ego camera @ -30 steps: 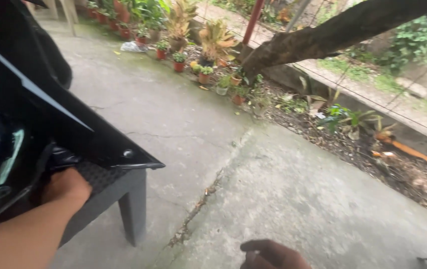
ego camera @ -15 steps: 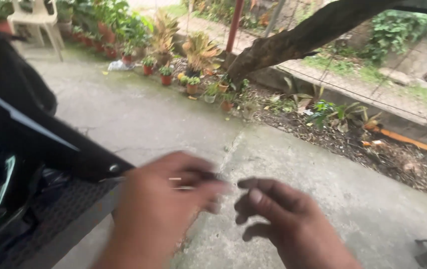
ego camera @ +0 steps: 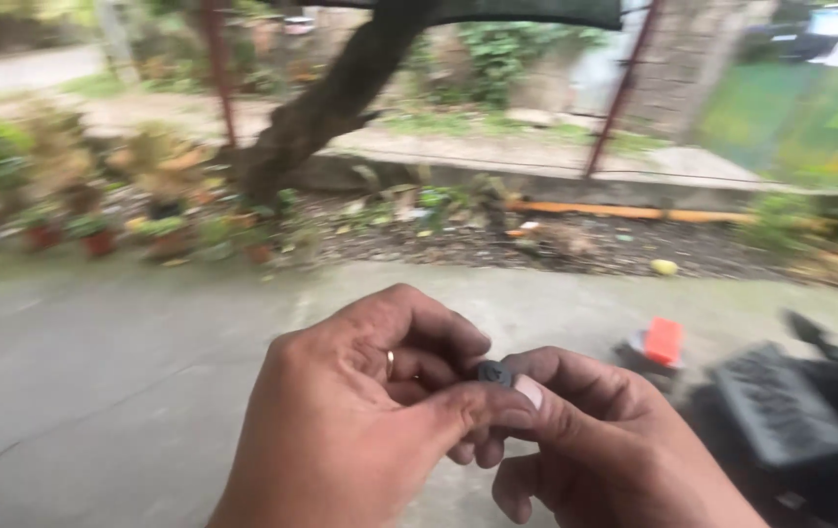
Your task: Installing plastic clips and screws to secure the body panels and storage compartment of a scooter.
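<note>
My left hand (ego camera: 360,420) and my right hand (ego camera: 595,440) meet at the lower middle of the head view, fingertips together. Between them is a small dark round part (ego camera: 493,374), like a cap or button, pinched by the thumb and fingers of both hands. A ring sits on a finger of my left hand. Most of the small part is hidden by my fingers.
A concrete floor (ego camera: 126,391) lies below my hands. An orange and white object (ego camera: 661,342) and black grid-like plastic pieces (ego camera: 781,416) lie at the right. Potted plants (ego camera: 96,230), a leaning tree trunk (ego camera: 331,103) and a soil bed are behind.
The view has swung right, so the black chair at the left is gone. My hands have come together and closed on the small dark part.
</note>
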